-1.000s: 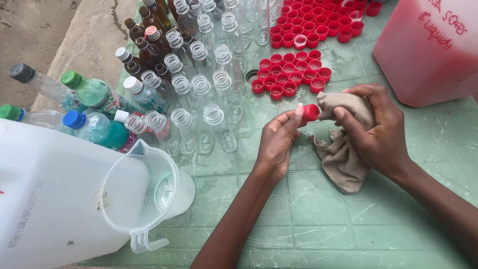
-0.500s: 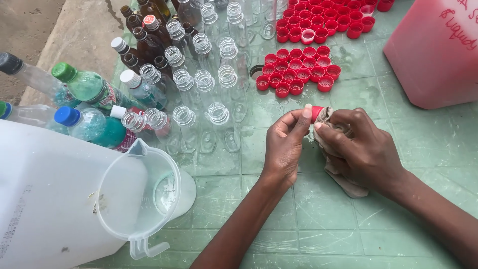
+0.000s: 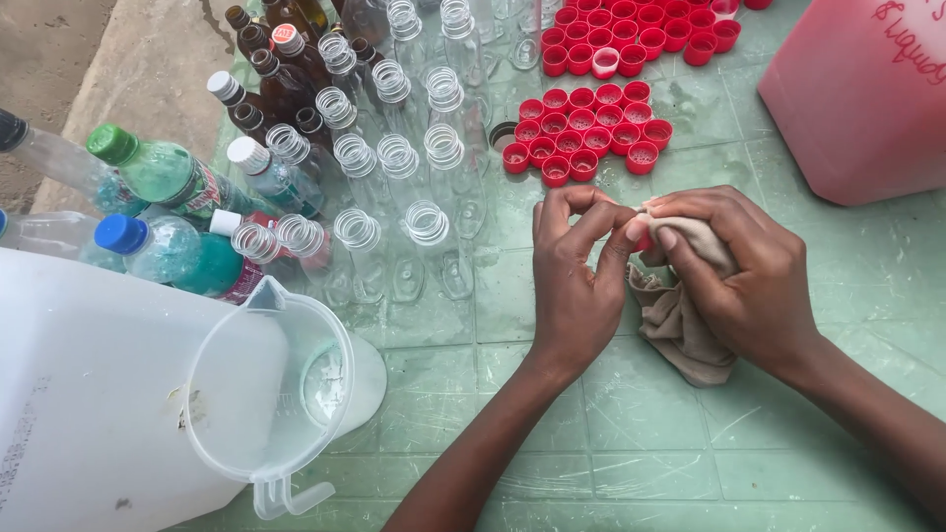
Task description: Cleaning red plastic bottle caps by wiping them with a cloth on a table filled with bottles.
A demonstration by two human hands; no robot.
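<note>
While both my hands meet over the green table (image 3: 611, 433), this is how things lie.

Left hand: my left hand (image 3: 576, 286) curls in from below, thumb and fingertips pinched narrow on a small red cap (image 3: 641, 239).
Right hand: my right hand (image 3: 734, 271) is closed around a beige cloth (image 3: 680, 320), pressing a bunched fold of it against the cap.
Cap: only a sliver of red shows, wedged between my left fingertips and the cloth-wrapped right fingers, right where the two hands touch.
Cloth: its loose end hangs below my right palm onto the table.
Behind the hands: a cluster of red caps (image 3: 586, 138) lies open side up, near but apart from my fingers.
To the left: rows of clear uncapped bottles (image 3: 429, 222) stand upright.
Near corner: a clear plastic jug (image 3: 271, 389) sits against a white canister (image 3: 89, 394).
Far right: a pink container (image 3: 867, 94).
</note>
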